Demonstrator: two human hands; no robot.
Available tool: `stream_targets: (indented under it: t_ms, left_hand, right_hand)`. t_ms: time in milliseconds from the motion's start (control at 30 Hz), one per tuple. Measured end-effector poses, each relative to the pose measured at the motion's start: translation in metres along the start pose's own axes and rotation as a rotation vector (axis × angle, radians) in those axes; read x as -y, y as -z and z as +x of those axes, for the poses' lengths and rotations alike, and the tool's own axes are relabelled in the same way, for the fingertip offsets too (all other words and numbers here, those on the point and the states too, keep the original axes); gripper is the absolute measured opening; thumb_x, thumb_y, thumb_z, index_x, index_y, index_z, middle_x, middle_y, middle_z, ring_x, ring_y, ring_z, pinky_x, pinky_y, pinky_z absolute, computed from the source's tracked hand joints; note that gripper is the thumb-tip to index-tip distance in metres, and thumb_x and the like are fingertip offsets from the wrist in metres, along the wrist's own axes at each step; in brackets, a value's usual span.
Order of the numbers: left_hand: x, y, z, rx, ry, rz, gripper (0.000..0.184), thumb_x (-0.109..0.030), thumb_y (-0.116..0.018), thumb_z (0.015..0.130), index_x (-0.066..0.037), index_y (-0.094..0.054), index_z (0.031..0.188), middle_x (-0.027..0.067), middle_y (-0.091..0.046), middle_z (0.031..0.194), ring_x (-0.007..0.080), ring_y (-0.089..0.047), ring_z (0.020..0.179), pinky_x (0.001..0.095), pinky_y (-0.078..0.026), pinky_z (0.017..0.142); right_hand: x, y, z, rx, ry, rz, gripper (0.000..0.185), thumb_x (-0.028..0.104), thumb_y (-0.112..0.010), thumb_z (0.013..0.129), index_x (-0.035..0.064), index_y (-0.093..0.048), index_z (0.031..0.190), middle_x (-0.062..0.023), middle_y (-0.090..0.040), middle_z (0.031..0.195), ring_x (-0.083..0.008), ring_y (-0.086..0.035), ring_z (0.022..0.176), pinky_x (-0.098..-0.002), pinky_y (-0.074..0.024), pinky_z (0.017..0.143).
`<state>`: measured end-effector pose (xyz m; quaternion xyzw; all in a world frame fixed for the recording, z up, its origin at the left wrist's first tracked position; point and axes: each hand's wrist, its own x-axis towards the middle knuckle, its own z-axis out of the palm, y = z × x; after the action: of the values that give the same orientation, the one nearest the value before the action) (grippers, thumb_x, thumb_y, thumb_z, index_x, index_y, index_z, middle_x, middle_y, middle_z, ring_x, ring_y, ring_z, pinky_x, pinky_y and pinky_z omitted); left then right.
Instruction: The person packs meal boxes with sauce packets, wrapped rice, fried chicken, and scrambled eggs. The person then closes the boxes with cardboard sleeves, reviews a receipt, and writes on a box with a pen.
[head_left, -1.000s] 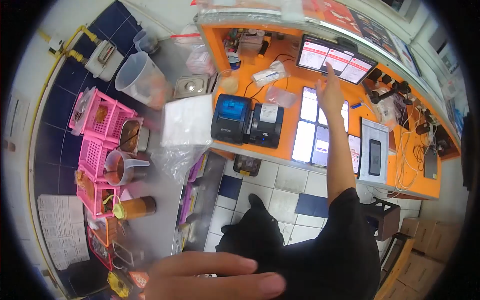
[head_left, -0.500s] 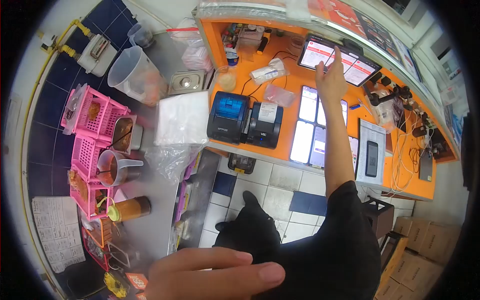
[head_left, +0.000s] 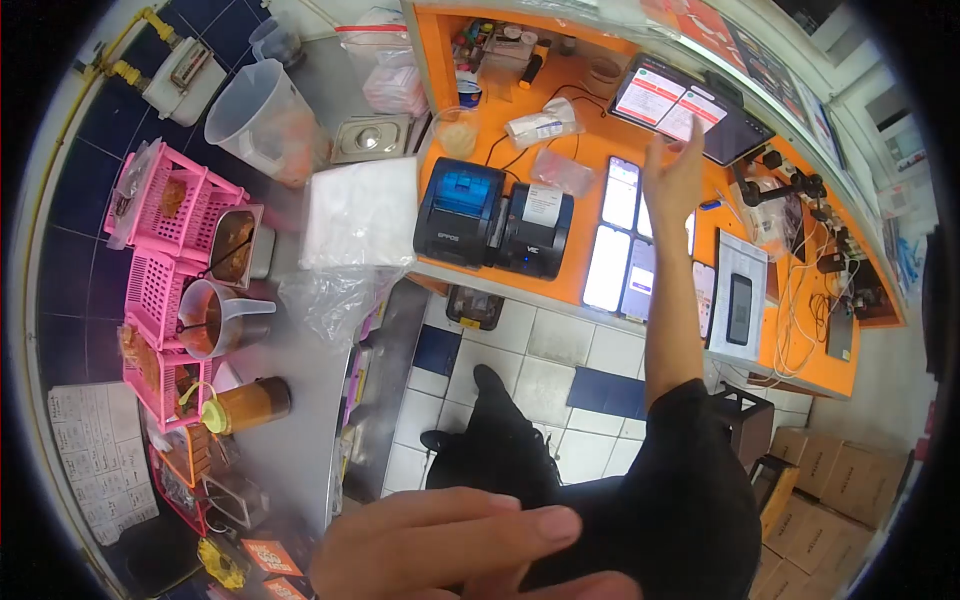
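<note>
My right hand [head_left: 674, 180] is raised before the tablet [head_left: 680, 112] on the orange counter [head_left: 600, 140], fingers apart and holding nothing. Its fingertips overlap the lower edge of the screen; contact cannot be made out. The screen has two white-and-red panels and a dark area at right. Several lit phones, one of them a white-screened phone [head_left: 607, 268], lie below this hand. Close to the camera at the bottom, my left hand [head_left: 470, 545] has loosely bent fingers with gaps between them and nothing visible in them. Its palm is hidden.
Two black printers, a blue-topped printer [head_left: 460, 215] and a smaller printer [head_left: 535, 232], stand left of the phones. A dark phone [head_left: 740, 308] lies on papers at right. Pink baskets [head_left: 185, 215], a measuring jug [head_left: 208, 318] and a sauce bottle [head_left: 245, 405] line the left side.
The tablet has gone from three panels to two with a dark area. My right hand has dropped slightly from the screen. More fingers of my left hand show, and the view has shifted.
</note>
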<state>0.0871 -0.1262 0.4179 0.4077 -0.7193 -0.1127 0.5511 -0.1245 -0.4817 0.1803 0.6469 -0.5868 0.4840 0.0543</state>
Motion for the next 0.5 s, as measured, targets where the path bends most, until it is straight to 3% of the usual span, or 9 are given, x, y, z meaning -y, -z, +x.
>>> stream_targets:
  t_ms: [133,200,267,333,400,433,500]
  left_hand:
    - [-0.004,0.019,-0.017,-0.033,0.018,-0.063,0.019,-0.005,-0.071,0.083,-0.017,-0.081,0.094,0.0092,-0.057,0.128,0.0337,-0.068,0.101,0.0374,-0.061,0.072]
    - [-0.02,0.036,-0.035,-0.044,0.088,-0.089,0.021,-0.009,-0.069,0.085,-0.018,-0.08,0.101,0.0089,-0.049,0.141,0.036,-0.067,0.107,0.0437,-0.061,0.077]
    - [-0.026,0.04,-0.067,-0.388,0.201,0.009,0.004,-0.009,-0.07,0.085,-0.008,-0.069,0.089,0.0157,-0.06,0.109,0.03,-0.065,0.085,0.0394,-0.055,0.063]
    - [-0.034,0.055,-0.108,-0.531,0.542,-0.081,0.004,-0.001,-0.068,0.083,-0.003,-0.064,0.083,0.021,-0.064,0.105,0.0288,-0.066,0.079,0.0374,-0.054,0.058]
    - [-0.001,0.051,-0.132,-0.423,0.43,0.008,0.016,0.009,-0.072,0.076,-0.003,-0.071,0.087,0.0235,-0.06,0.119,0.0299,-0.069,0.088,0.0382,-0.059,0.075]
    - [0.004,0.047,-0.144,-0.397,0.576,0.033,0.029,0.017,-0.067,0.076,-0.005,-0.074,0.092,0.0242,-0.059,0.122,0.0301,-0.069,0.095,0.0377,-0.059,0.079]
    - [0.017,0.04,-0.172,-0.405,0.691,-0.028,0.029,0.019,-0.063,0.078,-0.003,-0.074,0.094,0.0247,-0.059,0.124,0.0299,-0.069,0.097,0.0373,-0.059,0.08]
  right_hand:
    - [0.003,0.016,-0.077,0.153,-0.074,-0.023,0.05,0.028,-0.064,0.095,0.0123,-0.054,0.141,-0.0115,-0.065,0.104,-0.026,-0.066,0.082,-0.0412,-0.0532,0.075]
    - [-0.018,0.036,-0.119,0.25,-0.276,-0.048,0.04,0.022,-0.063,0.094,0.0127,-0.061,0.133,-0.0123,-0.066,0.107,-0.0293,-0.066,0.086,-0.0422,-0.0531,0.082]
    - [-0.084,0.048,-0.168,0.344,-0.109,-0.344,0.036,0.019,-0.063,0.092,0.0131,-0.064,0.128,-0.0122,-0.065,0.113,-0.0318,-0.064,0.101,-0.0482,-0.0481,0.094]
    - [-0.101,0.07,-0.207,0.408,-0.057,-0.455,0.037,0.024,-0.059,0.092,0.0176,-0.066,0.128,-0.0156,-0.063,0.124,-0.0362,-0.058,0.115,-0.0536,-0.0433,0.098]
    - [-0.1,0.083,-0.225,0.478,-0.107,-0.516,0.041,0.026,-0.06,0.092,0.0182,-0.063,0.132,-0.0185,-0.053,0.137,-0.0388,-0.045,0.131,-0.0627,-0.0323,0.107]
    - [-0.098,0.085,-0.228,0.516,-0.133,-0.548,0.042,0.028,-0.06,0.092,0.0185,-0.062,0.133,-0.02,-0.048,0.143,-0.04,-0.039,0.139,-0.0673,-0.0268,0.111]
    - [-0.101,0.084,-0.229,0.586,-0.156,-0.566,0.044,0.031,-0.059,0.092,0.0195,-0.061,0.135,-0.0215,-0.044,0.147,-0.0419,-0.036,0.142,-0.0695,-0.0235,0.113]
